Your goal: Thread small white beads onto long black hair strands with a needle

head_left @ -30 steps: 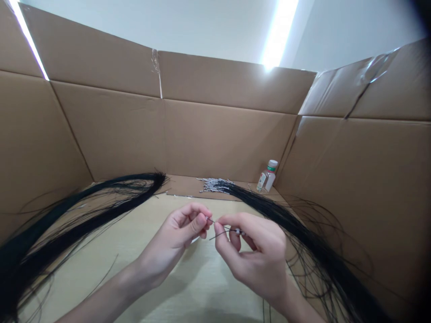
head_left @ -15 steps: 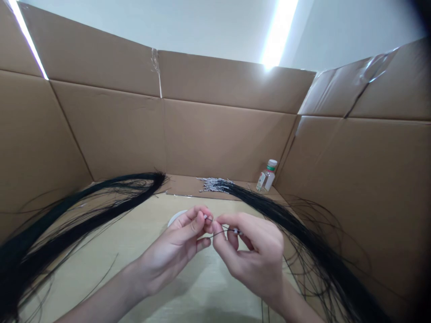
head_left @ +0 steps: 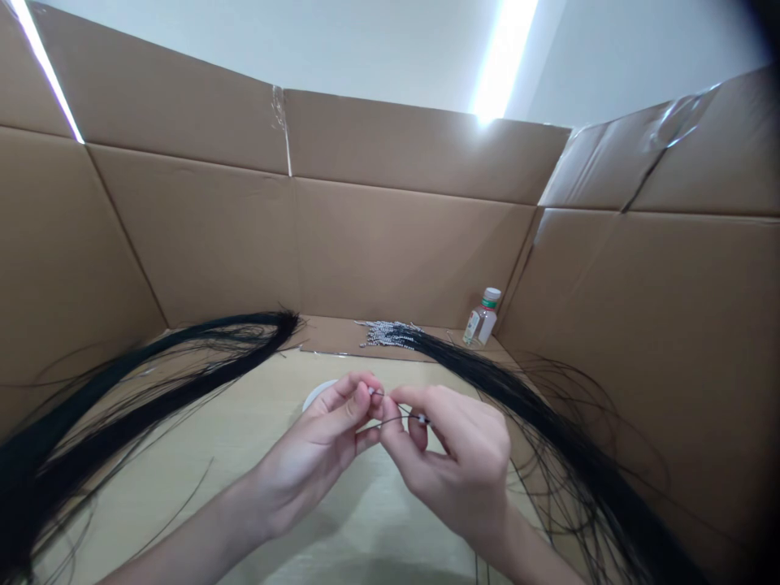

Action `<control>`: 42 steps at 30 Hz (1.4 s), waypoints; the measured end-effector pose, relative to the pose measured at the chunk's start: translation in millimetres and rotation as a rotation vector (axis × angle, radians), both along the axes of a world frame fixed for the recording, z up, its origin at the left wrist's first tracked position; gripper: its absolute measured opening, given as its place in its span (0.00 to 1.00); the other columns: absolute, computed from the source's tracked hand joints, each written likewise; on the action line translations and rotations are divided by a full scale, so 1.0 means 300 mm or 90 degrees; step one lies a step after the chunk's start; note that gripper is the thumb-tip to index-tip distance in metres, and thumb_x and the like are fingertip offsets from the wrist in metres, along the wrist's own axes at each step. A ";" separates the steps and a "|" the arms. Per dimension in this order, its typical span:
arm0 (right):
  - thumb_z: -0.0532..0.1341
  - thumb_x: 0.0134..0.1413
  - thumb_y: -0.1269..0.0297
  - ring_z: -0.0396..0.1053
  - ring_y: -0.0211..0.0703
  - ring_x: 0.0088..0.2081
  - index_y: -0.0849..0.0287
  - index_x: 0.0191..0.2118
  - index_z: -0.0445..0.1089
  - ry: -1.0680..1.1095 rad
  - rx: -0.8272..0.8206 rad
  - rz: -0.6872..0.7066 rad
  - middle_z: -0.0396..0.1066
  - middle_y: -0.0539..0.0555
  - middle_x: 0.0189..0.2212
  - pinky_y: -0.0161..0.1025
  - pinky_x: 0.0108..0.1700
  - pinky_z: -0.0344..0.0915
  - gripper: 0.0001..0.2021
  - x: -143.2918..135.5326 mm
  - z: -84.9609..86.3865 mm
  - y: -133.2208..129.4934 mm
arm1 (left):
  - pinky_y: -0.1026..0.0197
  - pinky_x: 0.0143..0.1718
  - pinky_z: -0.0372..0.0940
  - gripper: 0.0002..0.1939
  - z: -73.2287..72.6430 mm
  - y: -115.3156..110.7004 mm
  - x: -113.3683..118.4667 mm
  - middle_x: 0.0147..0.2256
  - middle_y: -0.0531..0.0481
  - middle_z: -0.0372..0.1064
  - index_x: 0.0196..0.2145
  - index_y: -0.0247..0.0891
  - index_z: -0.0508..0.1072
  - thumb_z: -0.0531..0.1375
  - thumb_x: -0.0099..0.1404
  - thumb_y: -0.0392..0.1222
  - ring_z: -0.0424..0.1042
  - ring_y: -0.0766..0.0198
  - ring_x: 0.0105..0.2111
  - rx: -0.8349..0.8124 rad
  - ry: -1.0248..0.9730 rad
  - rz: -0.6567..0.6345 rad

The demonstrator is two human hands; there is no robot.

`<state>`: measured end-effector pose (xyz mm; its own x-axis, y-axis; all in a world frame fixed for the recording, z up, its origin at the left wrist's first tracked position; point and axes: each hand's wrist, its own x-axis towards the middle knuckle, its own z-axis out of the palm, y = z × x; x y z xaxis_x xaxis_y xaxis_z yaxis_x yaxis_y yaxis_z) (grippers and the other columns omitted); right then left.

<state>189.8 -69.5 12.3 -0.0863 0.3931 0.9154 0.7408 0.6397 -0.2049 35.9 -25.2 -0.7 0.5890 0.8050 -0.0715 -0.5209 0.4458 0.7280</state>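
Note:
My left hand (head_left: 317, 455) and my right hand (head_left: 454, 463) meet above the middle of the wooden table (head_left: 256, 439). Between the fingertips of both runs a thin black cord (head_left: 393, 420). My left thumb and forefinger pinch its end, where a small pale bead shows. My right fingers pinch the cord a little further along, with another small bead at the fingertips. A white round dish (head_left: 317, 396) peeks out just behind my left hand.
A thick bundle of black cords (head_left: 140, 390) sweeps along the left side. Another bundle (head_left: 548, 431) runs down the right, its far ends strung with silvery beads (head_left: 383, 333). A small bottle (head_left: 481, 318) stands in the back right corner. Cardboard walls (head_left: 402, 244) enclose the table.
Both hands have drawn slightly closer together and a little toward me. The white dish has come into view behind my left hand.

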 end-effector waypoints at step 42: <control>0.61 0.65 0.73 0.71 0.33 0.19 0.59 0.45 0.72 -0.003 0.077 0.015 0.80 0.49 0.28 0.31 0.23 0.67 0.06 -0.044 -0.079 0.052 | 0.73 0.49 0.74 0.12 -0.024 -0.028 0.039 0.35 0.51 0.83 0.34 0.34 0.83 0.77 0.51 0.35 0.82 0.68 0.38 -0.243 -0.267 -0.025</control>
<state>176.7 -54.0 -11.3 -0.0984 0.2776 0.9556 0.7260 0.6769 -0.1219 47.6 -33.6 -7.9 0.6589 0.7447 -0.1059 -0.7083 0.6617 0.2460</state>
